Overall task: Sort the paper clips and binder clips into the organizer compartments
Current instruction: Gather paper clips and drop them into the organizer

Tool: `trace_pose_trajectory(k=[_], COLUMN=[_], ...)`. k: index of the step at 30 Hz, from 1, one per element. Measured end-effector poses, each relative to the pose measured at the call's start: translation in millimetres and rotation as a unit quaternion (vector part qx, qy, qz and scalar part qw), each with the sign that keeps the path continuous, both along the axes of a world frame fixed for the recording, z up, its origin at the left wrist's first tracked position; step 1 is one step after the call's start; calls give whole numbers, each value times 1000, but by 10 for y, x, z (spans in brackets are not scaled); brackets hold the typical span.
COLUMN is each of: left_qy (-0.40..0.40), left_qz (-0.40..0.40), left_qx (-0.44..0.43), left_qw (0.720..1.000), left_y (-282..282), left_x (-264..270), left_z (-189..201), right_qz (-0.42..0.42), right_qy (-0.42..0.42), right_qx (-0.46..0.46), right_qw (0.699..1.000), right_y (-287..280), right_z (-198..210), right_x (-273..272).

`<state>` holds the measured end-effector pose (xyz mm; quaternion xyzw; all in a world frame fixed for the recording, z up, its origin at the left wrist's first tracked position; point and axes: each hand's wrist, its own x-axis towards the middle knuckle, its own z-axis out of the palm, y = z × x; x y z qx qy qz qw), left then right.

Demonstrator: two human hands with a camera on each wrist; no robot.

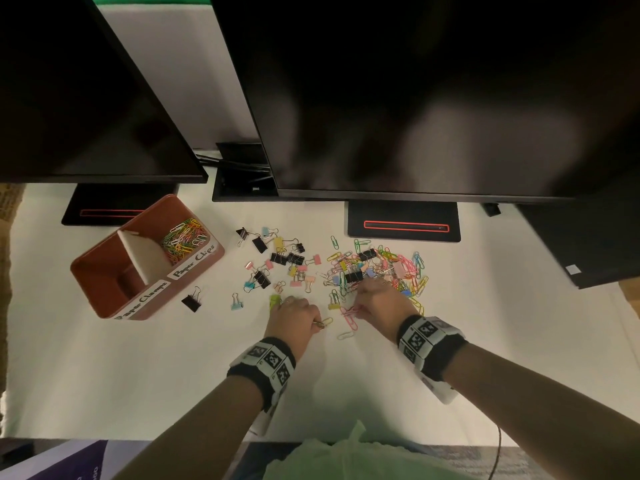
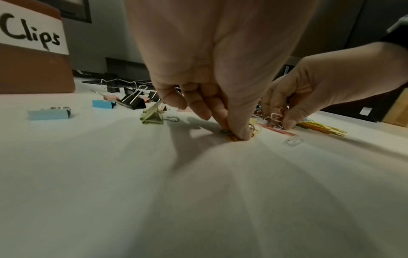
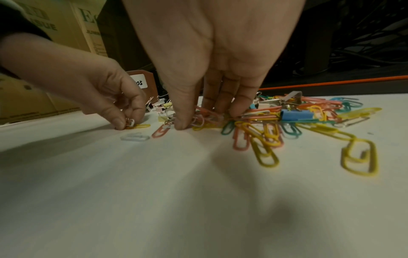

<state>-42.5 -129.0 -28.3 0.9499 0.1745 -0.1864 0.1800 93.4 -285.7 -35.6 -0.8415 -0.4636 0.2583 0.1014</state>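
Observation:
A brown organizer (image 1: 104, 271) stands at the left; its "Paper Clips" compartment (image 1: 183, 239) holds several coloured paper clips. Loose binder clips (image 1: 277, 261) are scattered mid-table. A mixed pile of paper clips (image 1: 401, 271) lies to their right. My left hand (image 1: 313, 322) pinches a small bunch of paper clips (image 2: 232, 137) against the table between thumb and fingers. At the near edge of the pile, my right hand (image 1: 358, 303) has thumb and fingertips (image 3: 238, 108) down on it, pinching pink paper clips (image 3: 205, 117). A green binder clip (image 2: 152, 117) lies just left of my left hand.
Two dark monitors overhang the back of the white table (image 1: 138, 375), their stands (image 1: 403, 221) behind the clips. A white paper clip (image 1: 346, 335) and a pink one (image 3: 160, 131) lie between my hands. A black binder clip (image 1: 191, 301) sits beside the organizer.

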Motion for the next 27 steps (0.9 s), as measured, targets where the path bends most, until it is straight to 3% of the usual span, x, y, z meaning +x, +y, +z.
trace_pose_trajectory(k=[4,13,17,27], left_qy=[4,34,70,55], left_qz=[-2,12,-10,-69], left_qx=[-14,-69,-58,-40], left_qw=[1000,997,996,995], left_y=[9,-3,-5,1], left_x=[31,111,156,108], left_z=[19,63,52,-18], right_qz=[32,12,5,-8], right_qy=[-12,36,42,33], right_qx=[-1,-38,-75,-92], right_qw=[999,999,996,995], right_y=[8,105,170,197], right_z=[32,86,127,164], right_x=[-8,8,5,-76])
